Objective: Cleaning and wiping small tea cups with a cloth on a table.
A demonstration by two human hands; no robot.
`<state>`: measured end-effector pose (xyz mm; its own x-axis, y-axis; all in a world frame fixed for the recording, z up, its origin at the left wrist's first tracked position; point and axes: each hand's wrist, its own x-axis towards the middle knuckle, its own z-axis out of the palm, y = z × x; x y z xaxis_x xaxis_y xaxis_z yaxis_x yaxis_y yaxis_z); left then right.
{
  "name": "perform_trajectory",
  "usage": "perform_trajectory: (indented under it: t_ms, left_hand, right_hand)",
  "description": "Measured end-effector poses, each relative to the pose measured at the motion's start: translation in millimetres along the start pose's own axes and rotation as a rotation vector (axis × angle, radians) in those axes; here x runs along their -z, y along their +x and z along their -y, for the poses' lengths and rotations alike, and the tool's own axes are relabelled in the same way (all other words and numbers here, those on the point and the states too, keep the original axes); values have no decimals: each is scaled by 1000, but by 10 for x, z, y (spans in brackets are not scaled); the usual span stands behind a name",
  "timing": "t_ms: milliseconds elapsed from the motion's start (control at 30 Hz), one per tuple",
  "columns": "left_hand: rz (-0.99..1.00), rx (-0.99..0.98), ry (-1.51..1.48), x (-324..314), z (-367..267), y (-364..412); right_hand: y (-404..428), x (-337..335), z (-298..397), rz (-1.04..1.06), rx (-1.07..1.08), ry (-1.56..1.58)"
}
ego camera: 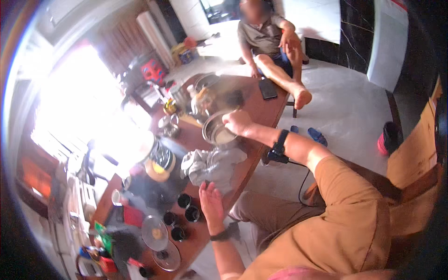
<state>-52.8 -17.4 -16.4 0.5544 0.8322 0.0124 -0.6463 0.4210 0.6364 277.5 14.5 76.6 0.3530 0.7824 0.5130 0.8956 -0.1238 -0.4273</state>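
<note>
My right hand point(238, 122) is over the near rim of a round metal pan or bowl point(219, 134), its fingers curled at the edge; whether they grip it is not plain. The vessel is at the table's middle, beside a crumpled grey cloth point(210, 164). My left hand point(211, 203) is raised at the table's near edge with its fingers extended and nothing in it. Several black cups point(191, 213) stand to its left, with two round glass lids point(155, 232) beyond them. A light round object with a yellow spot point(160, 167) lies past the cloth.
The long wooden table point(196, 241) also bears a teapot-like metal vessel point(168, 125), a red item point(133, 215) and a black flat object point(267, 88). A seated person point(266, 42) rests a leg near the far end. Blue slippers point(317, 136) lie on the floor; a wooden chair point(413, 164) stands at the right.
</note>
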Motion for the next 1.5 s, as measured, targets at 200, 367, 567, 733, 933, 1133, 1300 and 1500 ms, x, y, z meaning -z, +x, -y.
perform_trajectory:
  t_ms: [200, 367, 567, 733, 933, 1133, 1300, 1500]
  left_hand:
    - [-25, -13, -13, -20, 54, 39]
    - [3, -8, -25, -61, 4, -10]
    - [-56, -107, -32, -24, -43, 56]
    - [-6, -269, 591, -164, 79, 294]
    - [-49, -200, 587, 96, 25, 30]
    - [-3, -114, 362, -193, 110, 48]
    - [105, -71, 14, 9, 16, -210]
    - [134, -60, -12, -43, 106, 179]
  right_hand:
    - [45, -19, -10, 113, -37, -20]
    - [181, -2, -57, 195, -48, 32]
    - [123, -100, -77, 167, 51, 149]
    - [19, -307, -178, 196, -45, 157]
    - [244, -174, -47, 263, 58, 8]
    - [111, 37, 46, 145, 216, -56]
    - [-118, 201, 3, -258, 160, 9]
    - [-68, -289, -649, -282, -182, 220]
